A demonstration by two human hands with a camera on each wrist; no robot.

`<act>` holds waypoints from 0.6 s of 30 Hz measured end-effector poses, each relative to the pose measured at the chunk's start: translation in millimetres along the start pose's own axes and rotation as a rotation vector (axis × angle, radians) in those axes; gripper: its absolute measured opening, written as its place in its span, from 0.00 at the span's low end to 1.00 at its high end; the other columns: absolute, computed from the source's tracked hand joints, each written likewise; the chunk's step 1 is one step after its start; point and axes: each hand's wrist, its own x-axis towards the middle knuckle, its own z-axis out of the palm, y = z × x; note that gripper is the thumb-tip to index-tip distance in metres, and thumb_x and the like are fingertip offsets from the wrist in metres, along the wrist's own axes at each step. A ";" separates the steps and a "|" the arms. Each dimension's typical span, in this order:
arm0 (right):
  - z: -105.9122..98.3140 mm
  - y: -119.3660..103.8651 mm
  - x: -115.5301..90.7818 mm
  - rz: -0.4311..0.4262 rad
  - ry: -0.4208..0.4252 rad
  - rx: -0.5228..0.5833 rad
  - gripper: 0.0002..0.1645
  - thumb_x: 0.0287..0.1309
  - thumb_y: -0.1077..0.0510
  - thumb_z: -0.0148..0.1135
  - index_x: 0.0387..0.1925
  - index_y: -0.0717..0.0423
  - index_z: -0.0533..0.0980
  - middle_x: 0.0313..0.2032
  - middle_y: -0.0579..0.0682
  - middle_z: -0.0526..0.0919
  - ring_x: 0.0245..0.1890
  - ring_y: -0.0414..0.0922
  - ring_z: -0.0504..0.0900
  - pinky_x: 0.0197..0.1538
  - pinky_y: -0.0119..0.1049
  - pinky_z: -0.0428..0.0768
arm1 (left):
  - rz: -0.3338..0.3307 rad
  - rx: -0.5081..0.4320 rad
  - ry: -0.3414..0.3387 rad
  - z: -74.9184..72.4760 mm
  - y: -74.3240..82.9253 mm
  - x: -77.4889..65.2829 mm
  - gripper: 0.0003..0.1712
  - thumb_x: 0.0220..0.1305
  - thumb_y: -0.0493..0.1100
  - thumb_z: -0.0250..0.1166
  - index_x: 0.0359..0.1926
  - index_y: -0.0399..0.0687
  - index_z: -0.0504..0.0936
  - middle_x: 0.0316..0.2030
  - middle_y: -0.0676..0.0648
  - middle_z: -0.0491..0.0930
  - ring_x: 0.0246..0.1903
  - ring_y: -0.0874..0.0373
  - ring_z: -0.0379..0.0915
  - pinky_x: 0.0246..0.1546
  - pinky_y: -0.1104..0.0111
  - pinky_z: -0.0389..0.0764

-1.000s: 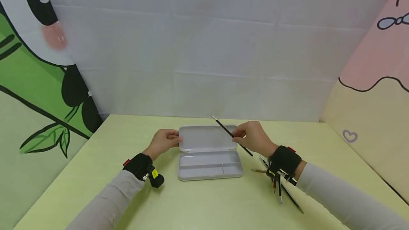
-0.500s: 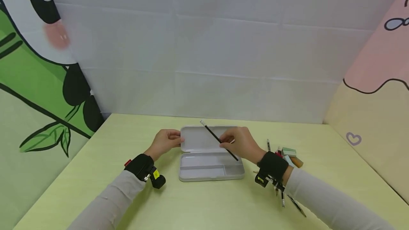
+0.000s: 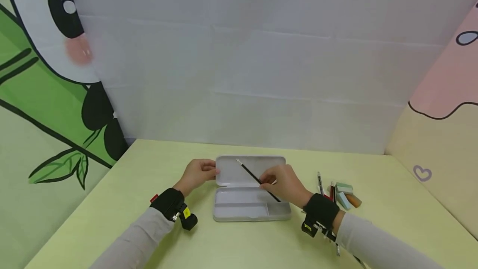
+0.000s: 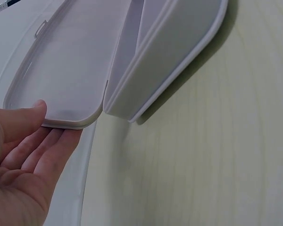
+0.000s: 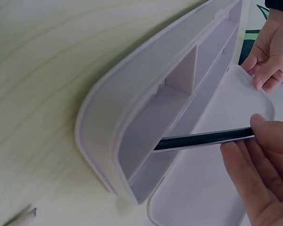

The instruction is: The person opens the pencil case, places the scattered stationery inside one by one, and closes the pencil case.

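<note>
A pale grey-white pencil case (image 3: 252,204) lies on the table with its lid (image 3: 242,169) raised at the back. My left hand (image 3: 198,174) pinches the lid's left edge between thumb and fingers, as the left wrist view (image 4: 33,155) also has it. In my right hand (image 3: 285,182) is a black pencil (image 3: 250,172) with a white end, pinched near its middle and tilted. The pencil's lower end reaches over the case's right part. In the right wrist view that dark end (image 5: 203,139) dips over the long rear compartment, past a divider wall.
Right of the case, several pencils (image 3: 320,184) lie partly under my right wrist. Beside them sit a green-and-white eraser (image 3: 344,187), a light blue block (image 3: 343,200) and an orange-brown block (image 3: 353,200). A white sheet (image 3: 261,74) hangs behind the table.
My right hand has moved left with the black pencil, from beside the lid to over the case, and lowered it. My left hand has kept its grip on the lid.
</note>
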 end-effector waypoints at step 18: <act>2.3 7.2 -4.1 -0.032 -0.037 0.003 0.04 0.48 0.67 0.71 0.30 0.60 0.85 0.26 0.48 0.87 0.26 0.35 0.82 0.29 0.21 0.79 | 0.031 -0.027 0.032 3.7 -1.1 -0.7 0.15 0.61 0.32 0.64 0.48 0.27 0.80 0.41 0.32 0.85 0.36 0.51 0.86 0.41 0.62 0.88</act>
